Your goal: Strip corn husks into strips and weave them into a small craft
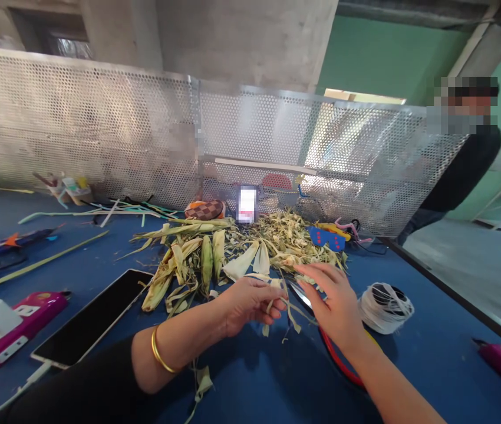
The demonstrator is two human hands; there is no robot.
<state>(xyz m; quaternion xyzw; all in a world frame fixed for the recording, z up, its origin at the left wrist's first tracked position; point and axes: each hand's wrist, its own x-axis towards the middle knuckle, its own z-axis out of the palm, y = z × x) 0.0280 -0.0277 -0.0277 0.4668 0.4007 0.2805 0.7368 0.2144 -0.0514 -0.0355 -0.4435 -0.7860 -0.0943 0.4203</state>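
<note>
My left hand (254,303), with a gold bangle on its wrist, pinches thin strips of dried corn husk (295,321) between thumb and fingers. The strips dangle to the right and below the fingertips. To the right, my right hand (330,300) is held with thumb and fingers apart, and I see nothing in its grip. Scissors (336,356) with red and yellow handles lie on the table, partly hidden under that hand. Just beyond both hands spreads a heap of dried corn husks (206,259), with pale, wide pieces (241,262) nearest the left hand.
A spool of white string (385,309) stands at right. On the blue table (250,383) at left lie a phone (95,318) on a cable and a magenta power strip (25,324). A perforated metal screen (250,129) closes the back; a person (462,165) stands beyond it.
</note>
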